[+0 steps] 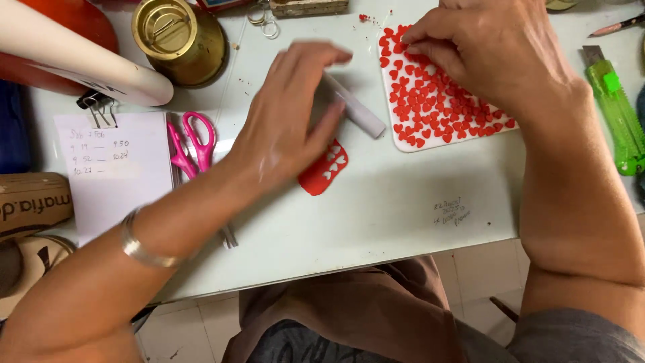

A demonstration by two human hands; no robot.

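My left hand (292,114) hovers flat over the table with fingers apart, blurred by motion, partly covering a white cylindrical rod (359,111) and a red sheet with heart-shaped holes (324,169). My right hand (480,50) rests on a white tile (430,142) covered with several small red hearts (440,111). Its fingertips are pinched together at the tile's upper left corner among the hearts. Whether a heart is held between them is hidden.
Pink-handled scissors (191,141), a clipped paper note (114,171) and a brass tin (178,40) lie to the left. A green utility knife (615,107) is at the right edge. A cream tube (74,57) crosses the top left corner. The table's front edge (336,269) is close to my lap.
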